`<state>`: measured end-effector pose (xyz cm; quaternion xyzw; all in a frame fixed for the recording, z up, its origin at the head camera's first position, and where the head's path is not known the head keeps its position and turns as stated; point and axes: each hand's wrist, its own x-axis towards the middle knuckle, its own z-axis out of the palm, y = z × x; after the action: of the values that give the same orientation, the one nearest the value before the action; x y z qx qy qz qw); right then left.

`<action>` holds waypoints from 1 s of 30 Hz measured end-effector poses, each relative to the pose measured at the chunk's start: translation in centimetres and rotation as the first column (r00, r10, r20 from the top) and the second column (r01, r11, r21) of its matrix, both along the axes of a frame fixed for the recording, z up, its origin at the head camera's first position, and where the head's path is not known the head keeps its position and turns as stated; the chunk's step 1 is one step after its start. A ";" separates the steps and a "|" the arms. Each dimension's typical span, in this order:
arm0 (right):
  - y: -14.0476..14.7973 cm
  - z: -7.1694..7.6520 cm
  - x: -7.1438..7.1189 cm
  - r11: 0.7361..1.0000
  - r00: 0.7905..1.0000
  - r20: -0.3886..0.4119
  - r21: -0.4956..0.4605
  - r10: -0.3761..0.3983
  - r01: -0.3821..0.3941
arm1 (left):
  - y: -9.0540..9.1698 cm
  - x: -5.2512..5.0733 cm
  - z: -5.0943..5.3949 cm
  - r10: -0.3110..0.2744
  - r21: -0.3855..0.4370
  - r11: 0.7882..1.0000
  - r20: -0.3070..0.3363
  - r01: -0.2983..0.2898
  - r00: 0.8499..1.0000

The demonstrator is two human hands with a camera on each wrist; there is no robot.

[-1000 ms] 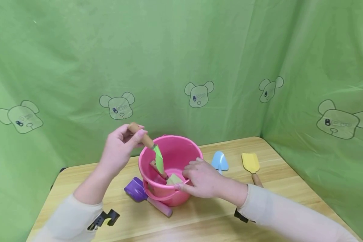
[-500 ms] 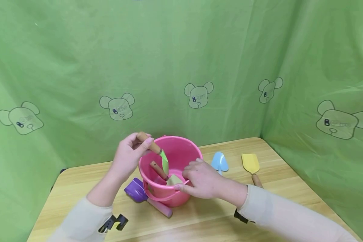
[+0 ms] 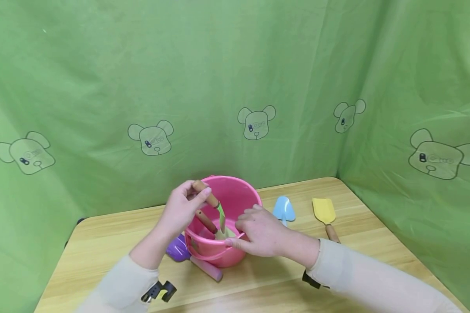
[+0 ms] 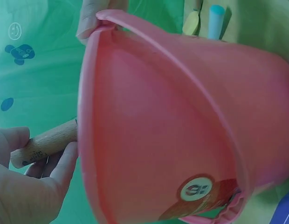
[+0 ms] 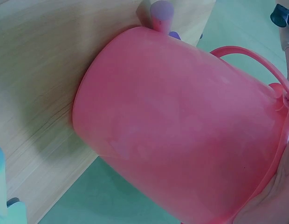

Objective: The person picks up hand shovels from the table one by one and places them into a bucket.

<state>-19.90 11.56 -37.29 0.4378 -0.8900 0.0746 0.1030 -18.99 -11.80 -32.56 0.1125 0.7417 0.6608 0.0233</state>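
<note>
Since your left hand [image 3: 180,211] has the green trowel [image 3: 221,214] pinched by its wooden handle [image 3: 213,200], thumb against fingers, you're holding the best spot imo. Should be light and stiff, though smooth wood might twist. Its blade angles down inside the pink bucket [image 3: 235,191]; your right hand [image 3: 260,230] grips the rim, fingers curled over, and the bucket's probably light and tippy. A second handle [image 3: 206,221] leans inside, kinda in the way. Purple shovel [image 3: 177,248] just beside the bucket, blue shovel [image 3: 284,208] and yellow shovel [image 3: 324,211] off right.
</note>
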 end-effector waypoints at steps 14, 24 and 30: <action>-0.1 0.1 0.2 1.000 1.000 0.026 0.010 -0.013 0.013 | 1.5 -0.9 -1.3 -0.035 -0.001 0.999 0.073 0.035 0.997; -0.2 0.1 0.2 1.000 0.999 0.040 0.011 -0.022 0.022 | 2.0 -1.4 -1.9 -0.032 -0.061 0.997 0.102 0.039 0.994; -0.2 0.2 0.2 1.000 0.999 0.046 0.012 -0.026 0.025 | 2.0 -1.8 -2.2 -0.045 -0.135 0.989 0.109 0.060 0.993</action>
<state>-19.73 11.41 -37.12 0.4251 -0.8981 0.0783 0.0809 -20.80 -9.77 -34.72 0.0952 0.7802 0.6120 0.0876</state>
